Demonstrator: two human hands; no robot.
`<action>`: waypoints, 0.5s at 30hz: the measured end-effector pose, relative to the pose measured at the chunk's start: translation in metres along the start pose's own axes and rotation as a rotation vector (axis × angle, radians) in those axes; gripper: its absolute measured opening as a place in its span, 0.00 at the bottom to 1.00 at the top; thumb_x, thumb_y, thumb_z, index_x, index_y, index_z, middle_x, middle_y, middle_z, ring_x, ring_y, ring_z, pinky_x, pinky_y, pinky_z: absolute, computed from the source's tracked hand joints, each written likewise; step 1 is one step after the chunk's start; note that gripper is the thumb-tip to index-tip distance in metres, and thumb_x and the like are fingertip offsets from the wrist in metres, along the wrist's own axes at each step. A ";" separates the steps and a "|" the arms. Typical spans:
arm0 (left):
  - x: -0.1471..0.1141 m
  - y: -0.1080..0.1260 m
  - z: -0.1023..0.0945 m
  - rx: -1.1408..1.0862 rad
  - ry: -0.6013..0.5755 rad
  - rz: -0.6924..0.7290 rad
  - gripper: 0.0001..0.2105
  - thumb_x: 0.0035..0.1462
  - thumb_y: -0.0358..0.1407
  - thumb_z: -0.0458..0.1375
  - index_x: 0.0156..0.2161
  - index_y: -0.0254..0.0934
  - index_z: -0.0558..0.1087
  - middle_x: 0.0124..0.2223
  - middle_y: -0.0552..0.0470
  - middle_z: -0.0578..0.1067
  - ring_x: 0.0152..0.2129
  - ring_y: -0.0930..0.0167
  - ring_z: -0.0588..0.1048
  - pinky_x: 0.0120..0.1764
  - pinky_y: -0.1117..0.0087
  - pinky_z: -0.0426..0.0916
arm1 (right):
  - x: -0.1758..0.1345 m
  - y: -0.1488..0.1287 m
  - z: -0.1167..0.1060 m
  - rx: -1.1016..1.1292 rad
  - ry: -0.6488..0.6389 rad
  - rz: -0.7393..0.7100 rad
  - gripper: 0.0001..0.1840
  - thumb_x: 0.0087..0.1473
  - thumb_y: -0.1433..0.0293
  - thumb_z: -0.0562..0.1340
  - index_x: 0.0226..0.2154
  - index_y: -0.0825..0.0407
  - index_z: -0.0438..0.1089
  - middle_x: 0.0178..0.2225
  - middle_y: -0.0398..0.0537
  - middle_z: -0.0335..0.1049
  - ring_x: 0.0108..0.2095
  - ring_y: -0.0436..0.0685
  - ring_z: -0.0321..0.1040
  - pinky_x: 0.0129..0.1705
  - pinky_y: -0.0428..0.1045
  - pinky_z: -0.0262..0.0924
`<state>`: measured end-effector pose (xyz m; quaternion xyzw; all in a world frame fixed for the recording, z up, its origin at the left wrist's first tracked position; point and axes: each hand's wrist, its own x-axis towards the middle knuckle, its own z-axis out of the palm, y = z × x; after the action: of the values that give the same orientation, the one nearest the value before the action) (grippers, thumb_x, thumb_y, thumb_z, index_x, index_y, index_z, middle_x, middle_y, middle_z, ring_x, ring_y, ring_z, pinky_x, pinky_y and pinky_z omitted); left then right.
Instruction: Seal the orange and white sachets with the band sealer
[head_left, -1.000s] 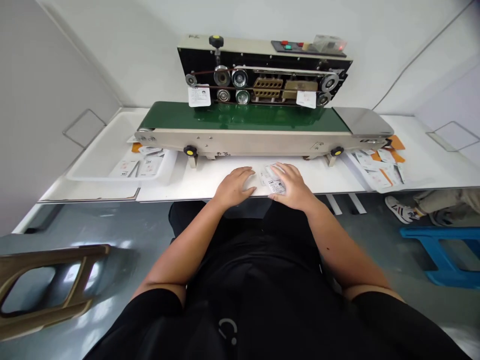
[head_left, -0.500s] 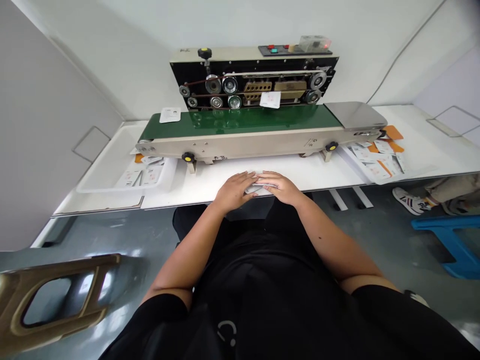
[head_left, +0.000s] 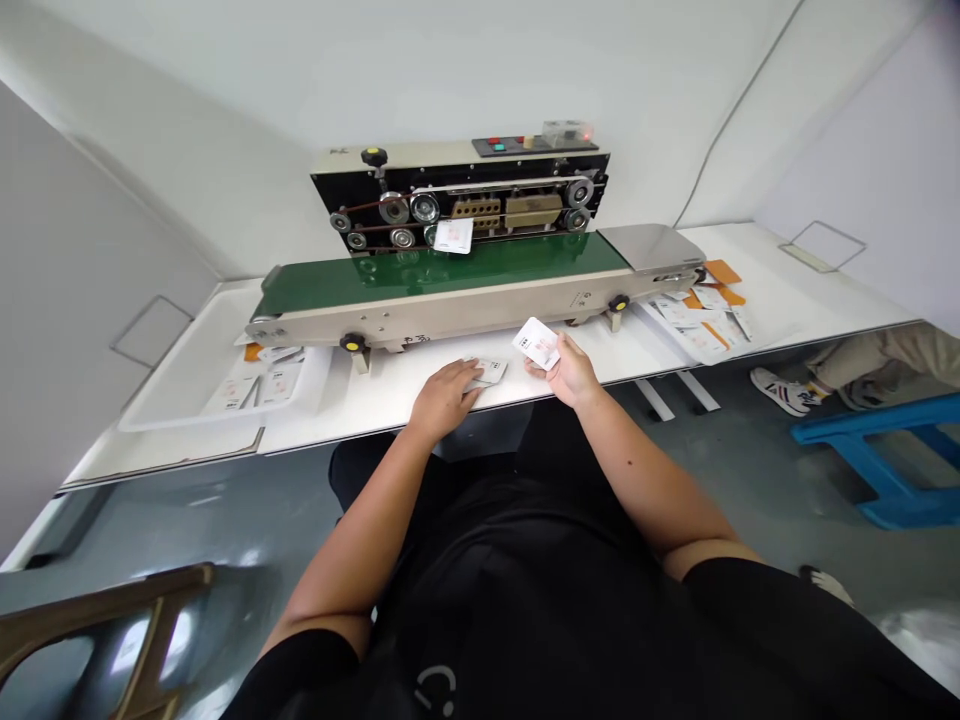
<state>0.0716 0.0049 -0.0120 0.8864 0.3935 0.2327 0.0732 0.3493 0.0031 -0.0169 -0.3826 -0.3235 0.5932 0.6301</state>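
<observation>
My right hand (head_left: pixel 572 374) is closed on a small white sachet (head_left: pixel 537 343) with pink and black print, held tilted above the table edge between thumb and fingers. To its left, my left hand (head_left: pixel 444 398) lies over the left part of a small stack of similar sachets (head_left: pixel 491 371) on the white table, with its thumb along the near side. Behind both hands runs the green conveyor belt (head_left: pixel 517 260) of a band sealing machine (head_left: pixel 450 165). One sachet (head_left: pixel 454 236) stands upright at the machine's rollers.
A translucent tray (head_left: pixel 142 420) with several sachets stands at the belt's left end. Another tray (head_left: pixel 705 358), at right, holds white and orange sachets. A blue stool (head_left: pixel 892 490), a brown stool (head_left: pixel 142 640) and another person's shoe (head_left: pixel 781 391) are below table level.
My hands have parted, and the right one has lifted a sachet off to the right. The sachet in the machine has travelled left. The one at the belt's left end is gone from there.
</observation>
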 end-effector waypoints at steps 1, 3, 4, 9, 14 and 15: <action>0.000 -0.001 0.000 0.002 0.003 0.000 0.19 0.70 0.40 0.57 0.61 0.37 0.76 0.67 0.42 0.74 0.66 0.56 0.71 0.69 0.49 0.66 | -0.001 -0.001 0.002 0.014 0.022 0.013 0.21 0.65 0.48 0.64 0.47 0.45 0.66 0.39 0.47 0.80 0.32 0.56 0.77 0.35 0.55 0.79; 0.001 -0.002 0.001 0.002 0.016 -0.004 0.19 0.70 0.41 0.58 0.61 0.38 0.76 0.67 0.42 0.74 0.65 0.55 0.72 0.69 0.49 0.66 | -0.005 -0.005 0.007 -0.036 0.035 0.067 0.18 0.64 0.51 0.66 0.45 0.47 0.68 0.35 0.46 0.79 0.28 0.55 0.75 0.25 0.49 0.73; 0.001 -0.003 0.002 0.001 0.024 -0.005 0.19 0.70 0.41 0.58 0.61 0.38 0.76 0.67 0.43 0.74 0.65 0.55 0.72 0.69 0.48 0.66 | -0.007 -0.008 0.008 -0.092 0.004 0.109 0.17 0.63 0.53 0.68 0.44 0.47 0.70 0.33 0.45 0.78 0.27 0.54 0.74 0.21 0.47 0.69; 0.001 -0.004 0.002 0.006 0.035 0.019 0.19 0.71 0.41 0.56 0.61 0.38 0.76 0.66 0.43 0.75 0.64 0.55 0.73 0.68 0.48 0.67 | 0.014 -0.076 -0.003 -0.295 -0.211 0.173 0.15 0.56 0.61 0.74 0.41 0.52 0.75 0.33 0.50 0.78 0.27 0.56 0.74 0.19 0.47 0.68; 0.000 -0.003 0.000 0.018 0.043 0.016 0.20 0.71 0.41 0.57 0.62 0.36 0.76 0.66 0.41 0.75 0.65 0.55 0.72 0.68 0.48 0.67 | 0.096 -0.194 -0.029 -0.178 0.290 -0.304 0.05 0.64 0.70 0.65 0.43 0.51 0.74 0.30 0.42 0.73 0.23 0.46 0.65 0.26 0.44 0.70; 0.000 -0.003 0.000 0.018 0.046 0.017 0.20 0.71 0.41 0.57 0.62 0.36 0.76 0.66 0.41 0.75 0.64 0.54 0.73 0.68 0.48 0.67 | 0.112 -0.210 -0.031 -0.177 0.452 -0.384 0.05 0.65 0.73 0.62 0.43 0.51 0.73 0.28 0.40 0.69 0.22 0.46 0.62 0.27 0.44 0.70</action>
<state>0.0696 0.0070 -0.0136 0.8847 0.3896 0.2502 0.0541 0.4911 0.1111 0.1442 -0.4899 -0.2921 0.3327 0.7510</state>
